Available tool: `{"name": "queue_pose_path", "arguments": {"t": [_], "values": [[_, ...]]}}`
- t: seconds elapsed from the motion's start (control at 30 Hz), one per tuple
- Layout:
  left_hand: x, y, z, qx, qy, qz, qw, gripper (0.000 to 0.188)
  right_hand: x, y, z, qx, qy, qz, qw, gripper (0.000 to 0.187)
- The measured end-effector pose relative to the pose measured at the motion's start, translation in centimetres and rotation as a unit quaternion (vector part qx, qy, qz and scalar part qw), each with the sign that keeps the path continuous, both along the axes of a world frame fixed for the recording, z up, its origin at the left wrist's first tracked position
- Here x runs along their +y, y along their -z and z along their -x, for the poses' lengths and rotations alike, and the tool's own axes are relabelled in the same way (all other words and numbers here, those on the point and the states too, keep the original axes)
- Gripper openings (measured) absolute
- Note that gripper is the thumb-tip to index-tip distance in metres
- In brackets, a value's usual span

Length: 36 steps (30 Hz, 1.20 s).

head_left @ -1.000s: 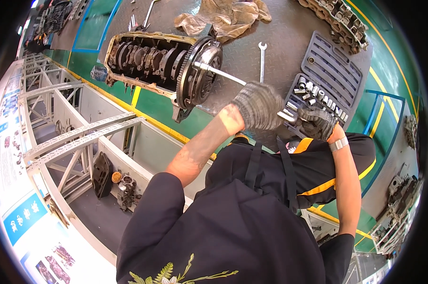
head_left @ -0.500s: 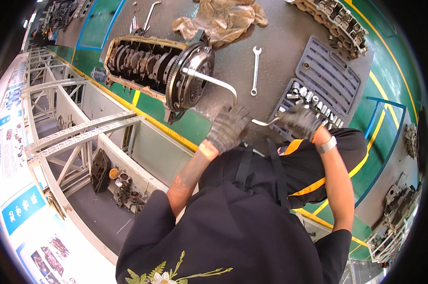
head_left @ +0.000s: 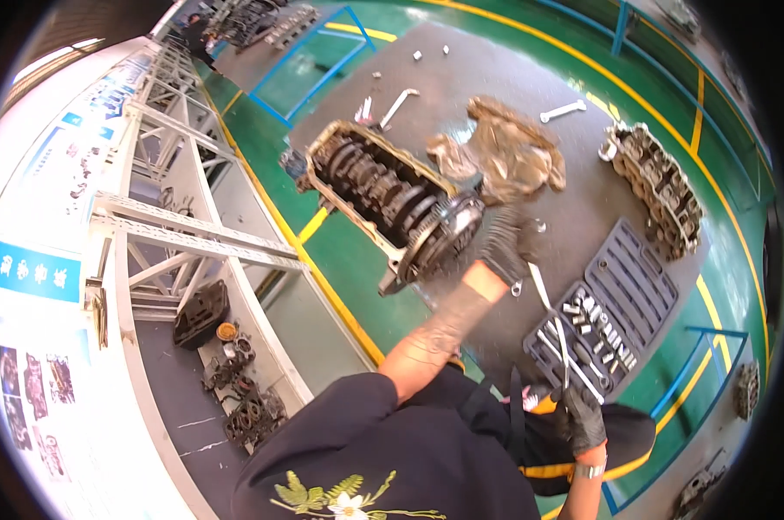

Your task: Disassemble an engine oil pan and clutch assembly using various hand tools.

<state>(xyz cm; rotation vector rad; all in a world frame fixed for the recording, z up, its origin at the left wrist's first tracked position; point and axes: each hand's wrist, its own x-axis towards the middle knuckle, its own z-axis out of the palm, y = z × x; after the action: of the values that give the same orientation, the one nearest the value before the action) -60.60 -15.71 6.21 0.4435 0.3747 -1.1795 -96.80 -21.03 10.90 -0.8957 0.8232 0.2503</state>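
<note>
My left hand (head_left: 503, 245), in a dark glove, reaches over the table beside the engine block's clutch end. It covers the middle of a combination wrench (head_left: 517, 289), whose ends show on either side. Motion smears its fingers, so their grip is unclear. Low on the right, my gloved right hand (head_left: 580, 418) is closed around the end of a bent steel socket handle (head_left: 567, 360). The handle's shaft stretches away from me across the socket set (head_left: 628, 293). Left of my left hand sits the engine block (head_left: 370, 186), its crankshaft exposed, with a round clutch (head_left: 451, 230) on the near end.
A crumpled brown plastic sheet (head_left: 518, 152) lies beyond my left hand. Another wrench (head_left: 563, 111) is farther back, and a cylinder head (head_left: 656, 186) stands at the right. A white-framed rack (head_left: 201, 243) with engine parts runs along the left.
My view has shifted. The bent handle has left the clutch and is over the socket set in my right hand. My left hand has let go of it and moved out over the combination wrench.
</note>
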Motion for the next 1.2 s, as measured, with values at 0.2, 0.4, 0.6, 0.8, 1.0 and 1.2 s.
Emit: {"name": "queue_pose_path", "arguments": {"t": [0.2, 0.4, 0.6, 0.8, 1.0, 1.2], "values": [[-5.5, -9.0, 2.7, -0.109, 0.205, 0.283, 0.931, 0.053, 5.7, -4.8, -5.0, -0.15, 0.494, -0.295, 0.804, 0.036], [-14.0, -5.3, -0.6, -0.537, 0.121, 0.175, 0.816, 0.043, 10.9, -14.4, -3.7, -0.135, 0.573, -0.047, 0.807, 0.05], [-20.7, 14.8, 8.1, -0.93, 0.199, -0.192, 0.243, 0.012, 14.9, -17.4, 7.3, -0.074, 0.515, 0.154, 0.84, 0.049], [-9.0, 23.5, 23.0, -0.69, 0.512, -0.164, 0.486, 0.047, 15.7, -17.1, 6.7, 0.233, 0.397, 0.505, 0.73, 0.035], [-5.4, 20.4, 17.1, -0.887, 0.378, 0.056, 0.258, 0.04, 9.7, -15.9, 3.8, -0.058, 0.506, 0.321, 0.799, 0.027], [8.3, 12.7, 10.1, -0.861, 0.275, -0.072, 0.423, 0.033, 0.1, -8.4, -2.8, -0.049, 0.39, 0.318, 0.863, 0.025]]}}
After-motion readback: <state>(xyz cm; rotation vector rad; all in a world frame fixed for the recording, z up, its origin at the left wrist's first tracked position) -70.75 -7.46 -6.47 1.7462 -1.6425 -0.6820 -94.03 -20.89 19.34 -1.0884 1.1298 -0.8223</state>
